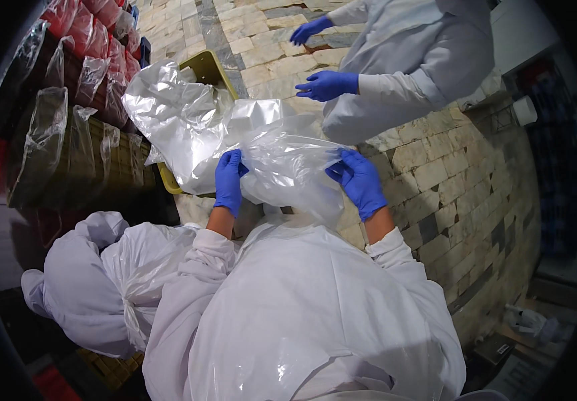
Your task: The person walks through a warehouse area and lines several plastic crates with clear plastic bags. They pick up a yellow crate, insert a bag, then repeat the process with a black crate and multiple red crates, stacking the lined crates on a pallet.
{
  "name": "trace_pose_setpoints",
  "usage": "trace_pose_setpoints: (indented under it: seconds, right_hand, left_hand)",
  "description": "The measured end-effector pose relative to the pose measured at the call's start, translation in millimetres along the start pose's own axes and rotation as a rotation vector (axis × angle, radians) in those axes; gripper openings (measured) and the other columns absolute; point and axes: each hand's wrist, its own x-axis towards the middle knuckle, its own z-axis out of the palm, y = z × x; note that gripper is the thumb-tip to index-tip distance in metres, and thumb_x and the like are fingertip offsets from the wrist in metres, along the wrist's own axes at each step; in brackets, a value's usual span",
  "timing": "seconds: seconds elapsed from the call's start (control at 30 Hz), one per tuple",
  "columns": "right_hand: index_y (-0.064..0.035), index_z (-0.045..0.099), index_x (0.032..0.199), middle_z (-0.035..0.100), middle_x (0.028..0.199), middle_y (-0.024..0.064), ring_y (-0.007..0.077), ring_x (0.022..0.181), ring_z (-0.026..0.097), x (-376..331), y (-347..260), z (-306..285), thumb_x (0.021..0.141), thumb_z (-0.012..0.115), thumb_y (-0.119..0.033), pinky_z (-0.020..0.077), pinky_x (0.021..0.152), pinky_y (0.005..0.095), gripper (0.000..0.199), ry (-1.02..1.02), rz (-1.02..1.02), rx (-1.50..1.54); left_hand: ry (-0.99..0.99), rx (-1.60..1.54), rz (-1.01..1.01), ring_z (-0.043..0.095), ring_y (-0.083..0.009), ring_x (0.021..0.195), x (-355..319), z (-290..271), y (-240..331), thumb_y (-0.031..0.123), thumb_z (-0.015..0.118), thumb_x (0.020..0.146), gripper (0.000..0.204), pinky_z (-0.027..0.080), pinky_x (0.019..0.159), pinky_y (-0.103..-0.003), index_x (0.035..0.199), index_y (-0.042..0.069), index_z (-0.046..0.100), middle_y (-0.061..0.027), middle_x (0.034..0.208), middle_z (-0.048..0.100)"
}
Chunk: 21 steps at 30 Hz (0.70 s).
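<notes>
Two sides of clear plastic (pixel 288 164) are pinched: one by left hand (pixel 229 180), one by right hand (pixel 358 182), fingers closed on it, just past right edge of yellow crate (pixel 207 65). Spreading seems in hand; next move probably calls for plastic to be drawn taut, evenly.

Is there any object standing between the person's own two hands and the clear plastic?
Nothing visible does. The gloved left hand and gloved right hand each pinch the clear plastic directly. The co-worker's nearer hand is farther ahead, not between them.
</notes>
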Motion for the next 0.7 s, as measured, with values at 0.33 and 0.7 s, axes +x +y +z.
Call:
trace_pose_setpoints:
  seconds: [0.33, 0.7]
  right_hand:
    - [-0.0090, 0.062, 0.084, 0.060, 0.079, -0.0007, 0.0087, 0.064, 0.056, -15.8, 11.3, 55.8, 0.086, 0.064, -0.019, 0.0477, 0.061, 0.0212, 0.010, -0.019, 0.022, -0.239]
    - [0.0023, 0.057, 0.100, 0.062, 0.095, 0.0102, 0.0189, 0.084, 0.059, -33.2, -68.5, -150.7, 0.095, 0.047, -0.017, 0.0452, 0.085, 0.0313, 0.023, -0.264, -0.277, 0.388]
  left_hand:
    - [-0.428, 0.132, -0.088, 0.058, -0.0115, 0.088, -68.4, 88.2, 35.8, 0.017, 0.071, 0.081, 0.043, 0.047, 0.077, -0.023, 0.116, -0.002, 0.056, -0.0048, 0.098, 0.062]
    - [0.066, -0.280, -0.007, 0.059, -0.0170, 0.092, 61.7, -102.6, 54.2, 0.020, 0.053, 0.091, 0.026, 0.047, 0.083, -0.029, 0.110, 0.003, 0.059, -0.0069, 0.102, 0.063]
